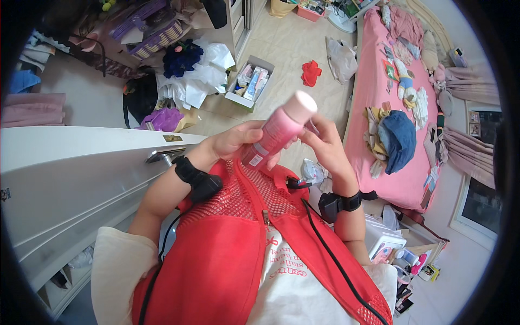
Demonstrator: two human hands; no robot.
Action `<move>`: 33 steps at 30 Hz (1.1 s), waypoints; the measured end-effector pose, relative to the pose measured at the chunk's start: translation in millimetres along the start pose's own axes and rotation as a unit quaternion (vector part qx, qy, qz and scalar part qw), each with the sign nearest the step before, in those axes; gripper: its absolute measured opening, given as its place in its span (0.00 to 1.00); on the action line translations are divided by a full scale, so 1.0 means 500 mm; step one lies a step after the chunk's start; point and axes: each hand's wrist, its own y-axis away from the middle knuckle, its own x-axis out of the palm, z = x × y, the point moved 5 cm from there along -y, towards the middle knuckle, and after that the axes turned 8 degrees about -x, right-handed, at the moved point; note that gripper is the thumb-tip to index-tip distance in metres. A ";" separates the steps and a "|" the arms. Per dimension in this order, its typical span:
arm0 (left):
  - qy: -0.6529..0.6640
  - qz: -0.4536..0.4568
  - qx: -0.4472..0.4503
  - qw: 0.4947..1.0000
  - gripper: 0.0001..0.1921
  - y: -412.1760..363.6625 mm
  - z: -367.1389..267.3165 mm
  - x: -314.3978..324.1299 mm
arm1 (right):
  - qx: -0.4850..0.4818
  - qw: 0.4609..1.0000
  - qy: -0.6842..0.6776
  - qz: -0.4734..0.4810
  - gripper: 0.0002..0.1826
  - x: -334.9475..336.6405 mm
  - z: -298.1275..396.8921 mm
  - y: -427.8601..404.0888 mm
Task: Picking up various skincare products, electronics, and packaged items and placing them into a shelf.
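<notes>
A pink bottle [274, 132] with a pale pink cap is held up in front of my chest, tilted with its cap to the upper right. My left hand [239, 140] is wrapped around the bottle's side, its thumb on the front and fingertips showing past the far side. My right hand [323, 138] is at the bottle's right, thumb and index finger close together near a small clear piece that is hard to make out. Whether the right fingers grip it or touch the bottle cannot be told.
An open white door [101, 150] with a metal handle stands at my left. On the floor ahead are an open box [254, 83] of packages, a red cloth [311, 73] and a plastic bag [341, 61]. A pink-covered bed [361, 138] with clothes runs along the right.
</notes>
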 end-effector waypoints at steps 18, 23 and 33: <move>-0.135 -0.193 0.043 0.971 0.30 -0.021 0.004 -0.046 | 0.024 0.984 -0.175 0.001 0.09 -0.010 -0.025 0.006; -0.088 -0.207 0.087 0.971 0.28 -0.024 0.014 -0.053 | 0.009 0.982 -0.188 -0.015 0.13 0.001 -0.015 0.002; 0.341 -0.070 0.234 0.908 0.30 0.033 -0.104 -0.110 | 0.051 0.974 -0.207 0.072 0.11 -0.031 -0.061 0.058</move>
